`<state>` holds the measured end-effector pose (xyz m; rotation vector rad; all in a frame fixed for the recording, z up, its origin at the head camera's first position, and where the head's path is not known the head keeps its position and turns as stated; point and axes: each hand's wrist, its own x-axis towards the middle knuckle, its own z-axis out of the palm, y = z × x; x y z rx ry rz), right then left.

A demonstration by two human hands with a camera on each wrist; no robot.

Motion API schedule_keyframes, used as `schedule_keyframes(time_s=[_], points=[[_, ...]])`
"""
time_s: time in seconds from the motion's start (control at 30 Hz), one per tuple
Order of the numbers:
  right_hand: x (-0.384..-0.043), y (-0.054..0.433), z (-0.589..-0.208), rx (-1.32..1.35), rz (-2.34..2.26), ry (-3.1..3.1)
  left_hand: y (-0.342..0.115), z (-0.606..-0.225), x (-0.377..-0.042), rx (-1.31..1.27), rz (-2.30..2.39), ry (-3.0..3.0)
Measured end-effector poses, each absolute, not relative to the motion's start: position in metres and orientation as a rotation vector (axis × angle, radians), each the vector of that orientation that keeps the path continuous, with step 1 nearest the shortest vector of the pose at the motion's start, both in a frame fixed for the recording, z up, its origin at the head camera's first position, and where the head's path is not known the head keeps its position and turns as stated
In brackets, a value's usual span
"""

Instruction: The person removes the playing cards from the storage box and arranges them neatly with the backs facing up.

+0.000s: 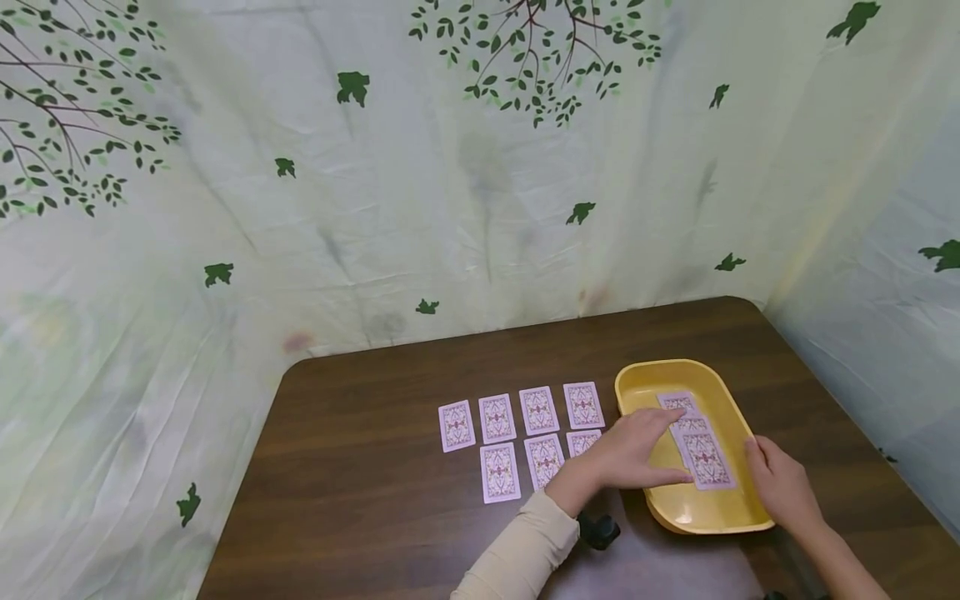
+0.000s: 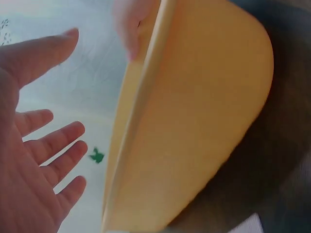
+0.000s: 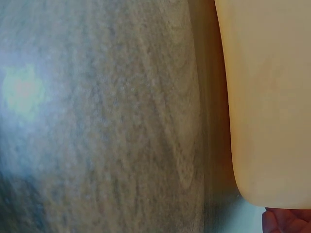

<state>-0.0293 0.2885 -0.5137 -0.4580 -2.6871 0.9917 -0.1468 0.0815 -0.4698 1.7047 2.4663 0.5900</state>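
Observation:
A yellow tray [image 1: 675, 517] stands tilted on the right of the table in the head view, with a few purple-patterned playing cards [image 1: 708, 460] overlapping inside it. Over the tray's left side reaches my left hand [image 1: 633, 450], fingers spread and nothing gripped. In the left wrist view that left hand [image 2: 43, 160] shows its straight, parted fingers beside the tray wall [image 2: 194, 107]. My right hand [image 1: 783, 483] holds the tray by its right rim. Curled fingers [image 3: 286, 221] appear below the tray's edge in the right wrist view.
Face-down playing cards [image 1: 500, 472] lie in two rows left of the tray; my left forearm partly covers the lower row. A dark wrist strap piece [image 1: 598, 532] shows under the left wrist. Behind the brown table [image 1: 360, 500] hangs a leaf-patterned curtain [image 1: 480, 208].

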Motion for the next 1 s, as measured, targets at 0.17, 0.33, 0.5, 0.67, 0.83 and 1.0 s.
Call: schedule_keyframes(time_s=[0.17,0.33,0.5,0.67,0.83,1.0], points=[[-0.032,0.289,-0.512,-0.431,0.973,-2.682,0.105,-0.478,-0.141,1.687,0.497,2.503],[-0.032,0.288,-0.512,-0.428,0.984,-2.705,0.126,-0.491,-0.132,1.560,0.342,2.539],[-0.030,0.284,-0.514,-0.468,1.015,-2.709,0.145,-0.503,-0.128,1.405,0.147,2.590],[-0.030,0.281,-0.512,-0.497,1.015,-2.737,0.155,-0.508,-0.128,1.261,0.007,2.648],[-0.026,0.276,-0.515,-0.564,1.040,-2.756,0.155,-0.512,-0.121,1.228,-0.076,2.599],[-0.027,0.274,-0.512,-0.571,1.034,-2.756,0.153,-0.509,-0.118,1.241,-0.122,2.604]])
